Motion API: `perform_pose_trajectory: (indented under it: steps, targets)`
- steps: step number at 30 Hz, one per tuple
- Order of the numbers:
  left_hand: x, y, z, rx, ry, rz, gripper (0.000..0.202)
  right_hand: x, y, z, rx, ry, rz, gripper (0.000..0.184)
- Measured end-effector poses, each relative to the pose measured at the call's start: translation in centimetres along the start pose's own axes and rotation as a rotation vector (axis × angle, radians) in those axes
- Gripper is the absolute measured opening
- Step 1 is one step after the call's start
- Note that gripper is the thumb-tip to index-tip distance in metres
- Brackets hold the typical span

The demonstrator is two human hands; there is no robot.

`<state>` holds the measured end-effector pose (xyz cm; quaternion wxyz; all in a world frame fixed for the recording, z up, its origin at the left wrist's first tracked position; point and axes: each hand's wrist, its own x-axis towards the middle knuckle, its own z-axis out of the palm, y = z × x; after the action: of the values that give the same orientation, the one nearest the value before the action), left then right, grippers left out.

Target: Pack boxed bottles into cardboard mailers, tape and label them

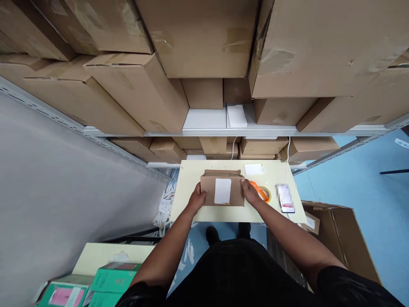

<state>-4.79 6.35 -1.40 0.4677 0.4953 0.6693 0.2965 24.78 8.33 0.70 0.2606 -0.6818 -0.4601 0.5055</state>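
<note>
Between my two hands is a small brown cardboard box [208, 192] with a white label [223, 191] on the side facing up. My left hand [197, 198] grips its left edge, thumb on the front. On the opposite edge, my right hand [250, 192] is closed around the upper right corner. The box is over a pale yellow table [188, 170]; whether it touches the top I cannot tell. Just right of my right hand lies an orange tape dispenser [259, 190] with a tape roll. A white label sheet [254, 169] lies behind it.
A phone [285, 198] with a cable lies on the table's right side. Shelves with large cardboard boxes [204, 38] rise ahead. A big open carton [348, 234] stands at right on the floor. Green boxes [111, 279] are at lower left, and paper scraps [165, 209] lie beside the table.
</note>
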Motion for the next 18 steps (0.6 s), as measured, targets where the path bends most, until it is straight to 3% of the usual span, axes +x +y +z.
perform_pose_trajectory:
  steps: [3,6,10,13,15,18]
  targets:
    - [-1.7,-1.5,1.1,-0.098,-0.02,0.108,0.072,-2.4,1.5,-0.4,0.009,0.068,-0.171,0.045]
    - [-3.4,-3.0,1.9,-0.149,-0.071,0.15,0.08,-3.9,3.7,0.4,0.061,0.101,-0.204,0.043]
    - [-5.5,-4.2,2.1,-0.136,-0.096,0.115,0.06,-4.8,6.4,1.7,0.087,0.05,-0.111,0.04]
    - [-6.2,-4.0,1.7,-0.116,-0.052,0.115,0.048,-5.2,7.7,1.2,0.078,-0.004,-0.148,0.041]
    - [-6.3,-3.6,1.5,-0.086,-0.037,0.129,0.052,-5.0,8.3,-0.1,-0.03,0.039,-0.214,0.04]
    - [-6.1,-3.2,1.2,-0.03,-0.022,0.151,0.056,-3.8,9.3,-2.4,-0.406,0.216,-0.214,0.041]
